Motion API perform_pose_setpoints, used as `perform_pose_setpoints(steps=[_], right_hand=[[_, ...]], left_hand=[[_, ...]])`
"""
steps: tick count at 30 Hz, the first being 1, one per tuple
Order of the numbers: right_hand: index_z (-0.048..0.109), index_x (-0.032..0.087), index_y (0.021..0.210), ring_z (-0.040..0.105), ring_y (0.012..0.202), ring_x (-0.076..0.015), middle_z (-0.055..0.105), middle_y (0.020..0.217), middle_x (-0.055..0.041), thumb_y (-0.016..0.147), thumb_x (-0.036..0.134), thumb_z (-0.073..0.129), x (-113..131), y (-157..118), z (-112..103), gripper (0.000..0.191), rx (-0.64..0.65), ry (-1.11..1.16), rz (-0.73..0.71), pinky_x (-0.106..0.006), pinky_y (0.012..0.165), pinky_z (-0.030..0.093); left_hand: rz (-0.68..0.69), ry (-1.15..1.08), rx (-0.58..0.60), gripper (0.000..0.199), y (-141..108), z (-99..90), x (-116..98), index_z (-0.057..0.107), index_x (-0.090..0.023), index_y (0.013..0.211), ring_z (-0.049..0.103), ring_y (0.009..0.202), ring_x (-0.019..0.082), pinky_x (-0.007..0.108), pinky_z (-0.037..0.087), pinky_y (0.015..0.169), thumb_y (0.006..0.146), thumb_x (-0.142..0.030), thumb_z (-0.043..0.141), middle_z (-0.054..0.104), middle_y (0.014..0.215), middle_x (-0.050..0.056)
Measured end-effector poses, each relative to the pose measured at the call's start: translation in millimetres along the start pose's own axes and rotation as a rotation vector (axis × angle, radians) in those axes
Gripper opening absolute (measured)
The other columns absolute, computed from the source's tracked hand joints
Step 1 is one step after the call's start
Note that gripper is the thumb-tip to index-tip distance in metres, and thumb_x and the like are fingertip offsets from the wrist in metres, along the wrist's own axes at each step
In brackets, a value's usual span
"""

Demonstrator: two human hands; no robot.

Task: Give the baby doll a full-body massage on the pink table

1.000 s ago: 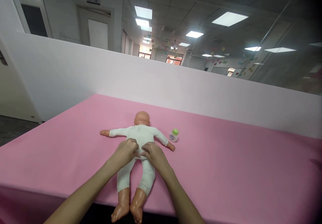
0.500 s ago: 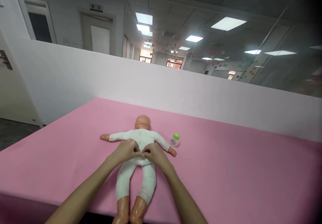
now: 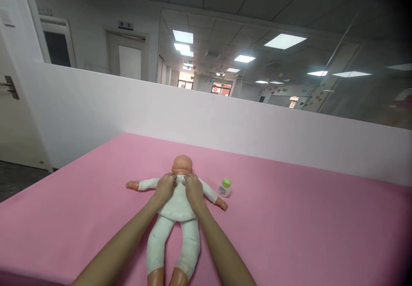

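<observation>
In the head view, a doll (image 3: 177,206) with a white cloth body lies lengthwise on a table with a pink cover (image 3: 289,226), its bald head (image 3: 182,164) pointing away from the person and its lower legs running out of the bottom edge. It appears to lie face down, arms spread to either side. The left hand (image 3: 165,188) and the right hand (image 3: 194,189) rest on the upper back just below the neck, one on each side of the middle, near each other with a narrow strip of white cloth between them. The fingers of both are curled inward toward that strip; whether they pinch the cloth or only press on it, I cannot tell. A small clear jar with a green lid (image 3: 224,188) stands upright near the doll's arm on the right, apart from it and from both hands. Beyond the table runs a low white wall (image 3: 206,121). As I judge it, the step in hand is paired work on the upper back, both hands matched across the midline; the next move calls for light, equal pressure from the two sides, so that the soft body neither twists nor slides on the cover.
</observation>
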State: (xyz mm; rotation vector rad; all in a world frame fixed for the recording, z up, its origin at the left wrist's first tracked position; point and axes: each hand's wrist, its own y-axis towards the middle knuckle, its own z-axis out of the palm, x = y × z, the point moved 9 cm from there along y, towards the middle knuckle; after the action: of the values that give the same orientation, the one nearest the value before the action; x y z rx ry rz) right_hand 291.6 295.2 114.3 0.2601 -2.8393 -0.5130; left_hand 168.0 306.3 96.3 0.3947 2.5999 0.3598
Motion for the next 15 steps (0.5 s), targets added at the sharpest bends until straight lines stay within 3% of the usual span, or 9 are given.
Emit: perform_pose_setpoints(steps=[8,12,15], right_hand=[[0.073,0.014,0.098,0.065,0.102,-0.0255,0.074,0.108,-0.0149,0.101,0.012,0.047,-10.4,2.2,19.1,0.026,0.052,-0.050,0.088,-0.032,0.084,0.044],[0.072,0.016,0.094,0.064,0.100,-0.0238,0.074,0.106,-0.0121,0.100,0.016,0.052,-9.0,-4.2,3.0,0.022,0.034,-0.006,0.056,-0.030,0.084,0.043],[0.071,0.018,0.092,0.064,0.099,-0.0217,0.073,0.105,-0.0089,0.099,0.017,0.055,-3.4,-17.9,-18.5,0.018,-0.022,0.156,-0.007,-0.029,0.085,0.043]], left_hand=[[-0.015,0.055,0.025,0.019,5.0,4.9,-4.6,0.068,-0.017,0.089,0.067,0.093,0.025,0.034,0.043,0.081,0.094,-0.009,0.051,0.074,0.096,0.011],[0.014,0.057,0.011,0.021,-1.2,-4.4,-8.9,0.068,-0.017,0.086,0.066,0.092,0.024,0.034,0.044,0.080,0.094,-0.010,0.050,0.072,0.095,0.011],[0.055,0.025,-0.041,0.025,-14.9,-18.9,-12.7,0.067,-0.018,0.084,0.063,0.096,0.025,0.036,0.044,0.082,0.093,-0.009,0.046,0.068,0.099,0.011]])
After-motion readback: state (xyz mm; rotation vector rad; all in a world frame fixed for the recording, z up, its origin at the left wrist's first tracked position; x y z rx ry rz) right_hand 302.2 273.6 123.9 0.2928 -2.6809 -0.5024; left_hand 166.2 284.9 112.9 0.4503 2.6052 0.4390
